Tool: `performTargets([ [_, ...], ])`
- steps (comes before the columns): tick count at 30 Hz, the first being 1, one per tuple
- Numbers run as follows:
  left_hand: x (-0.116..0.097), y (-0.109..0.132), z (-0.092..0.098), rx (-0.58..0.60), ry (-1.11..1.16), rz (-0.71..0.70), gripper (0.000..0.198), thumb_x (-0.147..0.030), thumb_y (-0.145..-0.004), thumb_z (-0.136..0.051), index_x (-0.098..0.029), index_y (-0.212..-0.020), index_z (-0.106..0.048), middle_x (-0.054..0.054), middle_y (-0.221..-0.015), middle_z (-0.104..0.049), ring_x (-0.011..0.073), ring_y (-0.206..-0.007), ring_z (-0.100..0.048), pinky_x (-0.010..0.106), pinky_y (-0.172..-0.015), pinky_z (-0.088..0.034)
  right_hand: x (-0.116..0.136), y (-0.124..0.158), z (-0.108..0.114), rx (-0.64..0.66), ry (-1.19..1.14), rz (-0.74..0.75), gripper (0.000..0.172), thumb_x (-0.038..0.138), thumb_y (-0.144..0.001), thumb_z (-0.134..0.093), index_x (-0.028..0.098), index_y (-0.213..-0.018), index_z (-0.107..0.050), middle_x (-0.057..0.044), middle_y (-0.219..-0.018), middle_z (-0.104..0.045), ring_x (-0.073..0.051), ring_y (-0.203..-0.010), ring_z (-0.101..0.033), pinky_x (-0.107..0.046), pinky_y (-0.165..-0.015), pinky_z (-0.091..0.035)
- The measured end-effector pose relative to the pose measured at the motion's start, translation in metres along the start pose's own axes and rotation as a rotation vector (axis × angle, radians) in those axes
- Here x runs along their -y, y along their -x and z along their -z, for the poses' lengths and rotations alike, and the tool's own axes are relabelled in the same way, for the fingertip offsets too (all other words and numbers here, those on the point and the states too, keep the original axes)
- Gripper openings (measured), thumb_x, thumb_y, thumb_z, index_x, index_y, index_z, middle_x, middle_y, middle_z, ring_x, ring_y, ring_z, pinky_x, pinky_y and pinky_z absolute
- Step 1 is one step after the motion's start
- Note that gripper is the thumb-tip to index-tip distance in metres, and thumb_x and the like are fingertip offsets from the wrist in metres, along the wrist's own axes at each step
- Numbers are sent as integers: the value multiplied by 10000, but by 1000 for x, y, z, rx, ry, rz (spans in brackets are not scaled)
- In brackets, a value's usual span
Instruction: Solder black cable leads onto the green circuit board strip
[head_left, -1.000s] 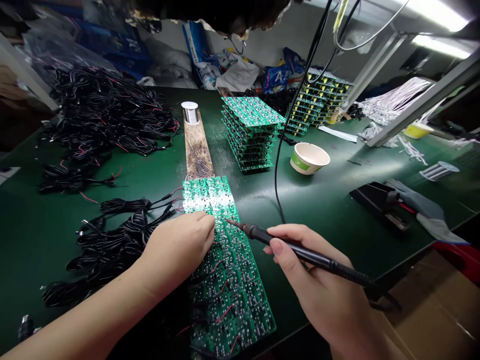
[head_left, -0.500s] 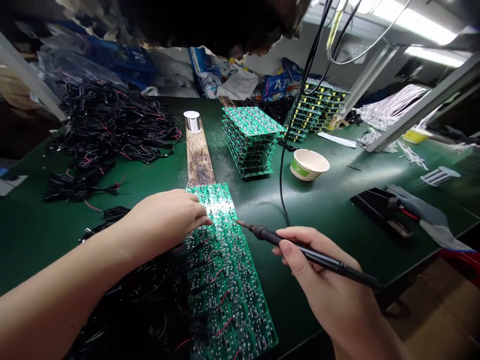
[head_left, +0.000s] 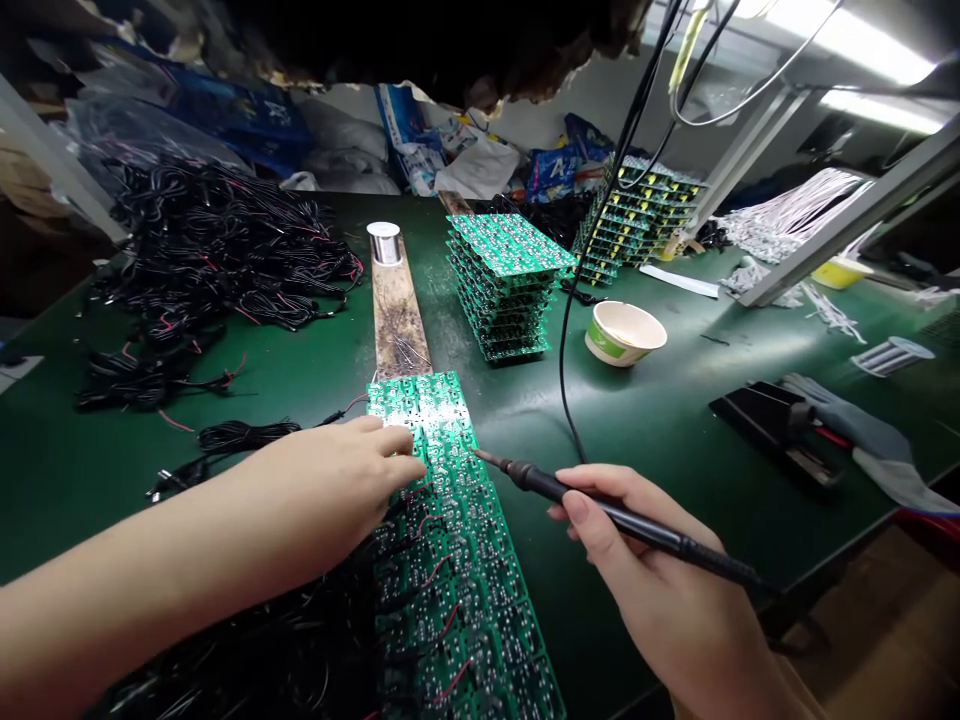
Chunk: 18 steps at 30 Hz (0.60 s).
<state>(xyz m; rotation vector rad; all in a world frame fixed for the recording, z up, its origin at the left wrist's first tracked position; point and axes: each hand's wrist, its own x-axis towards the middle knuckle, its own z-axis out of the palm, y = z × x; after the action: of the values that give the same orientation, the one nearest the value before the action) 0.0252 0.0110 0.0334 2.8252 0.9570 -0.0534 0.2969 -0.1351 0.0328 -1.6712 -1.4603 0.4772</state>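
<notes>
A long green circuit board panel [head_left: 476, 540] lies in front of me, with several red wires joined along its left part. My left hand [head_left: 349, 485] rests over the panel's upper left, fingers bent and closed; whatever lies between the fingertips is hidden. My right hand [head_left: 660, 580] grips a black soldering iron [head_left: 630, 518] like a pen. The iron's tip is at the panel's right edge, across from my left fingers; contact cannot be made out. A coiled black cable [head_left: 244, 435] lies just past my left hand, its red wire end near the panel's upper left corner.
A solder spool [head_left: 385, 243] stands on a stained wooden strip [head_left: 397, 310] behind the panel. Further back are stacked circuit boards [head_left: 502, 300] and a paper bowl [head_left: 626, 333]. Black cables [head_left: 232, 240] pile up at left. An iron stand [head_left: 776, 430] sits at right; a black cord [head_left: 564, 360] hangs down.
My left hand has moved slightly down the panel toward me, uncovering the coiled cable and its red wire end. The iron's tip stays by the panel's right edge. The view has shifted slightly.
</notes>
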Motion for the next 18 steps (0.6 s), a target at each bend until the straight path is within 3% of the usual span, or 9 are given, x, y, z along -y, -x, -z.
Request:
performTargets([
  [3,-5,-9,-1,103,-96,-86,261,-22,-838,-594,-245,-842,-728,58,-957,-749,252,-882,-645,383,-842,-511,1,3,3,-4,-2,-18,175,394,-1040,-655,279,-1030,-787,17,-835,-829,-145,-682,-789,-193,-643,-643],
  [5,-4,-15,-1,88,-63,-14,241,-55,-878,-570,-239,-800,-706,59,-904,-743,245,-845,-643,366,-771,-485,2,5,4,-5,-2,-17,179,396,-1039,-654,279,-1034,-789,16,-827,-828,-144,-661,-780,-195,-625,-640],
  [9,-1,-25,-1,65,179,230,244,-306,-964,-552,-265,-824,-747,30,-842,-768,219,-763,-664,327,-652,-428,1,8,4,-14,-3,-16,207,416,-1041,-647,269,-1029,-792,3,-812,-827,-155,-648,-776,-212,-609,-640],
  [13,-1,-29,-8,66,405,362,240,-361,-922,-572,-298,-907,-803,-18,-930,-825,203,-846,-735,294,-723,-497,-3,10,4,14,-13,-36,231,446,-1046,-644,268,-1057,-792,-5,-829,-831,-166,-687,-794,-214,-610,-640],
  [18,-1,-25,-14,40,458,366,258,-369,-915,-566,-310,-966,-812,-18,-1054,-835,218,-976,-753,303,-825,-543,-2,9,4,-13,-15,-40,202,430,-1035,-654,281,-1031,-792,15,-806,-820,-146,-656,-768,-195,-600,-625],
])
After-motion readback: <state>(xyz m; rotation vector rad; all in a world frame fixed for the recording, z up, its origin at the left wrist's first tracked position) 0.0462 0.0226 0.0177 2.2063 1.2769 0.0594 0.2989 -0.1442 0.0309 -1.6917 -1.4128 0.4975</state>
